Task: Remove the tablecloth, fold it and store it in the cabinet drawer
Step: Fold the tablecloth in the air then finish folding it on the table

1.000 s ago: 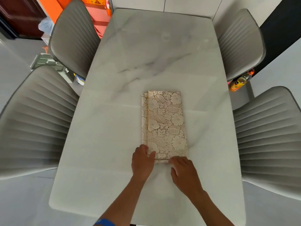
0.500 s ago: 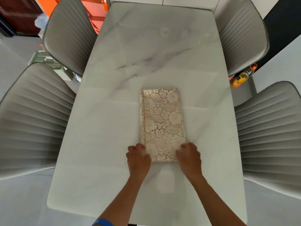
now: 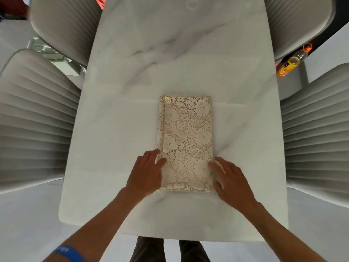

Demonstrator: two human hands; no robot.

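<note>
The cream lace tablecloth (image 3: 186,137) lies folded into a long narrow rectangle on the white marble table (image 3: 117,129), its short end toward me. My left hand (image 3: 146,172) lies flat beside the cloth's near left edge, thumb and fingertips touching it. My right hand (image 3: 231,177) is at the near right edge, fingers straight, thumb against the cloth's side. Neither hand grips the cloth. No cabinet or drawer is in view.
Grey ribbed chairs flank the table: two on the left (image 3: 35,120) (image 3: 64,21) and two on the right (image 3: 317,129) (image 3: 296,21). An orange drink bottle (image 3: 291,62) stands on the floor at the right. My legs (image 3: 168,250) show below the table's near edge.
Both hands slid from the cloth's near end outward to its left and right side edges. The view moved closer over the table; the cloth stayed put.
</note>
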